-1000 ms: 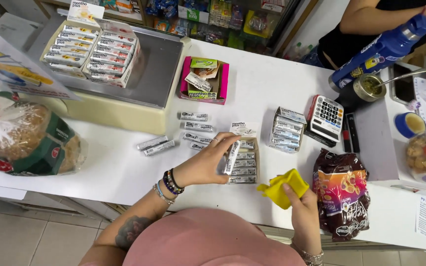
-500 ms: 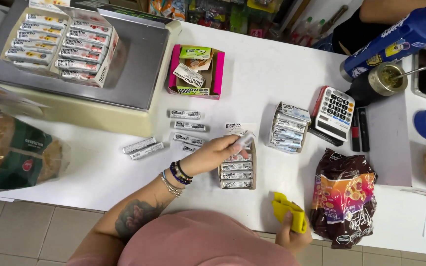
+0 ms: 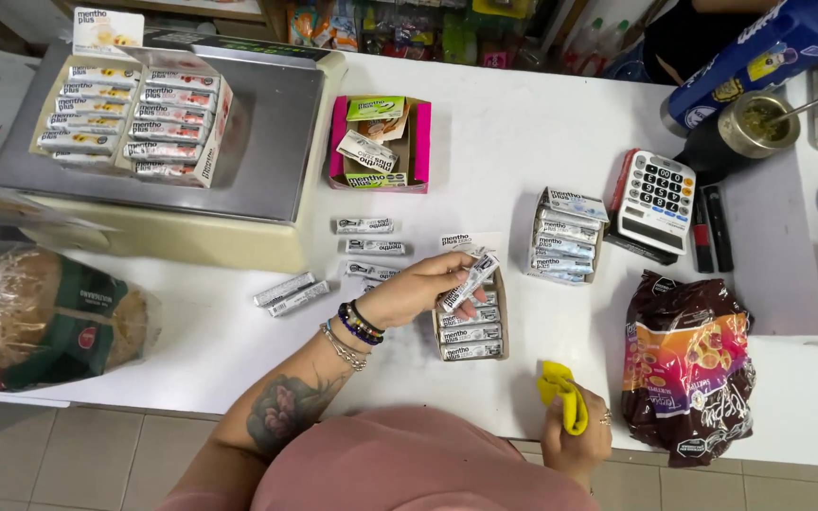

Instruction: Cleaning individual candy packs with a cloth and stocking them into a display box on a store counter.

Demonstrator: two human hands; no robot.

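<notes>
My left hand (image 3: 418, 289) pinches a small grey candy stick pack (image 3: 471, 281) just above an open cardboard display box (image 3: 471, 331) with several like packs stacked in it. Loose grey packs (image 3: 371, 248) lie on the white counter left of the hand. My right hand (image 3: 575, 437) sits at the counter's near edge, closed around a crumpled yellow cloth (image 3: 562, 396).
A second box of grey packs (image 3: 565, 241), a calculator (image 3: 657, 201), a pink box of packs (image 3: 379, 142), a brown snack bag (image 3: 688, 364), a bagged bread loaf (image 3: 44, 322), and a scale with candy boxes (image 3: 134, 118). Another person stands behind a blue flask (image 3: 755, 57).
My left hand lifted one grey pack slightly up from the box. My right hand with the yellow cloth pulled back toward the counter's near edge.
</notes>
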